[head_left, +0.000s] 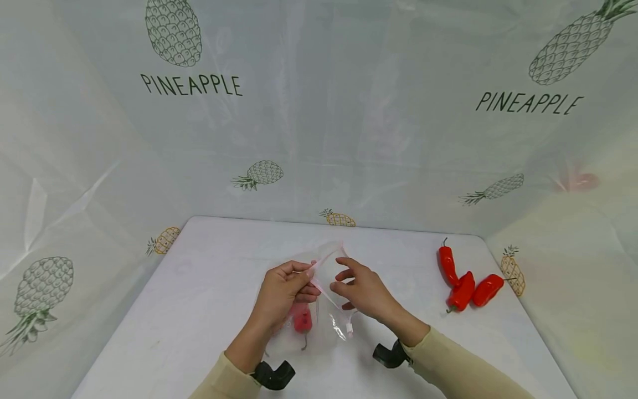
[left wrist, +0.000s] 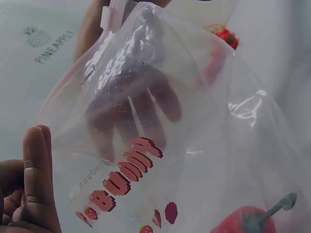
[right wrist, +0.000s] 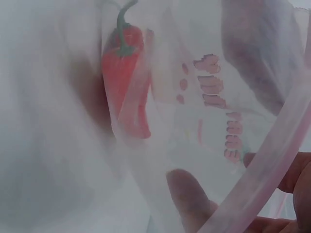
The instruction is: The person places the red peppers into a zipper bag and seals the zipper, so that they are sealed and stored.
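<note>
A clear zip bag (head_left: 338,326) with a pink edge and "BUNNY" print (left wrist: 127,172) is held up over the table. My left hand (head_left: 286,291) pinches its pink rim between thumb and fingers. My right hand (head_left: 364,289) has its fingers spread at the bag's mouth. Through the plastic, in the left wrist view, the right fingers (left wrist: 129,116) show; whether all are inside I cannot tell. At least one red pepper (head_left: 302,320) with a green stem lies in the bag, also visible in the right wrist view. A white slider (head_left: 349,328) sits at the rim's near end.
Three red peppers, one slender (head_left: 447,265), one in the middle (head_left: 462,291) and one at the right (head_left: 487,290), lie together on the white table (head_left: 209,277), near its right edge. A pineapple-print curtain (head_left: 349,111) encloses the table's back and sides.
</note>
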Demonstrator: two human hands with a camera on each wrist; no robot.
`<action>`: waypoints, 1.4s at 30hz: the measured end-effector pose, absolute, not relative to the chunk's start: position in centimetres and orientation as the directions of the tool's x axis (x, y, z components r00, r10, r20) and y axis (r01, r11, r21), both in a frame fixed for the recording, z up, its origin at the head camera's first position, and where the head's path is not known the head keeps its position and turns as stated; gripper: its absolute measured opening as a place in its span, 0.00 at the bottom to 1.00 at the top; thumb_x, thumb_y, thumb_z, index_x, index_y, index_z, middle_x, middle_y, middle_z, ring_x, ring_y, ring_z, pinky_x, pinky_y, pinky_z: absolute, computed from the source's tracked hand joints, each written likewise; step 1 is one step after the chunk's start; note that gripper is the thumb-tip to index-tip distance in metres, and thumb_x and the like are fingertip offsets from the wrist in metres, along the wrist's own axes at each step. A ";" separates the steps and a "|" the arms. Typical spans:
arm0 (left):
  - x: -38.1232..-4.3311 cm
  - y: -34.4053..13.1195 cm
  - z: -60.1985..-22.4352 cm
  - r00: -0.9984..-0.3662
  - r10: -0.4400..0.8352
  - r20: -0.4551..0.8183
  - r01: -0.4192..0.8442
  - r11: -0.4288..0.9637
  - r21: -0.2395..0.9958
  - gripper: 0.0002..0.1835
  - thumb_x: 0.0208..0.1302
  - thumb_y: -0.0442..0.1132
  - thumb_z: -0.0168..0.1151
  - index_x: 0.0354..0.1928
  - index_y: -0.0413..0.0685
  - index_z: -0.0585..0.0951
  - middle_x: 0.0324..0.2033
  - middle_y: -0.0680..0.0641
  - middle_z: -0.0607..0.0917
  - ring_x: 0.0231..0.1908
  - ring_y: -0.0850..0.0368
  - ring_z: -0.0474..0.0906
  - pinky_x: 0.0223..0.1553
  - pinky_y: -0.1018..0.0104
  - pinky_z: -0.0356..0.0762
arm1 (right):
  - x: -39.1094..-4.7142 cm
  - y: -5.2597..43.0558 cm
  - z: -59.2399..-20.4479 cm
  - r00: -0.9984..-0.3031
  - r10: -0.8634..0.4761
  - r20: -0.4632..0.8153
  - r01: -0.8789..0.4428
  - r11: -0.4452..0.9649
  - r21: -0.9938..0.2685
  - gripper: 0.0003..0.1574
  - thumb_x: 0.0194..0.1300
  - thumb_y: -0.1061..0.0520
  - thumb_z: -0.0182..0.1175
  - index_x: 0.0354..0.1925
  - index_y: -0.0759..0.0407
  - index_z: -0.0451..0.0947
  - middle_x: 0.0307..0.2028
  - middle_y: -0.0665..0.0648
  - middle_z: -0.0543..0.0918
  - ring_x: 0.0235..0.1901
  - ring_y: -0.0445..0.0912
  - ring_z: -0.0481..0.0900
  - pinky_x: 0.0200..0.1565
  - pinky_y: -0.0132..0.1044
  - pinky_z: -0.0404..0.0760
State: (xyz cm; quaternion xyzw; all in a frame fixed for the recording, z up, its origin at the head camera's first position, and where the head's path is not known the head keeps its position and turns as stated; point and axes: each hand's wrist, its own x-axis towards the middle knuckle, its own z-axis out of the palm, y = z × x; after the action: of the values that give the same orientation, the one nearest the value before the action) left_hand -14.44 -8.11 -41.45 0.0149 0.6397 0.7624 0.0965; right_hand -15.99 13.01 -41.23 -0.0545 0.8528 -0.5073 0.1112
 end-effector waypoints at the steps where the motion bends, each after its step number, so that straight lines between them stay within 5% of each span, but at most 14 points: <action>1: -14.4 -8.1 -41.5 -0.981 0.166 -0.100 -0.127 -0.160 0.979 0.13 0.75 0.36 0.66 0.54 0.35 0.83 0.31 0.40 0.91 0.31 0.51 0.91 0.38 0.61 0.92 | -16.0 13.0 -41.2 -0.971 -0.201 -0.127 0.017 0.473 -0.881 0.39 0.69 0.55 0.70 0.74 0.55 0.70 0.55 0.64 0.85 0.47 0.53 0.89 0.33 0.44 0.93; 12: -14.5 -7.7 -42.0 -0.979 0.177 -0.097 -0.124 -0.151 0.981 0.13 0.74 0.36 0.66 0.54 0.34 0.82 0.31 0.40 0.91 0.30 0.52 0.91 0.37 0.61 0.92 | -15.9 13.8 -41.5 -0.987 -0.155 -0.030 -0.035 0.398 -0.917 0.33 0.68 0.59 0.70 0.69 0.54 0.76 0.52 0.58 0.87 0.45 0.47 0.89 0.42 0.42 0.93; 29: -14.7 -7.5 -42.7 -0.975 0.191 -0.112 -0.141 -0.145 0.979 0.17 0.75 0.36 0.66 0.56 0.29 0.80 0.31 0.41 0.91 0.29 0.56 0.90 0.37 0.62 0.92 | -16.2 16.2 -41.5 -0.987 -0.153 0.044 -0.089 0.303 -0.949 0.31 0.71 0.60 0.68 0.70 0.58 0.75 0.54 0.64 0.85 0.47 0.52 0.89 0.46 0.38 0.92; 42: -14.7 -7.8 -42.4 -0.974 0.214 -0.070 -0.082 -0.047 0.995 0.17 0.74 0.37 0.67 0.55 0.27 0.82 0.32 0.41 0.91 0.31 0.55 0.90 0.37 0.63 0.92 | -17.8 21.8 -41.8 -0.998 -0.053 0.043 -0.061 0.404 -0.913 0.31 0.76 0.54 0.65 0.72 0.56 0.72 0.58 0.64 0.83 0.52 0.55 0.88 0.47 0.40 0.91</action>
State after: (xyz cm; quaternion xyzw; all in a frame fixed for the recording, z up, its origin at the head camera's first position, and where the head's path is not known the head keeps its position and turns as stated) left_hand -14.68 -7.79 -42.40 0.0483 0.6825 0.7220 0.1025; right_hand -17.80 21.78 -41.76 -0.0338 0.8380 -0.5447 -0.0038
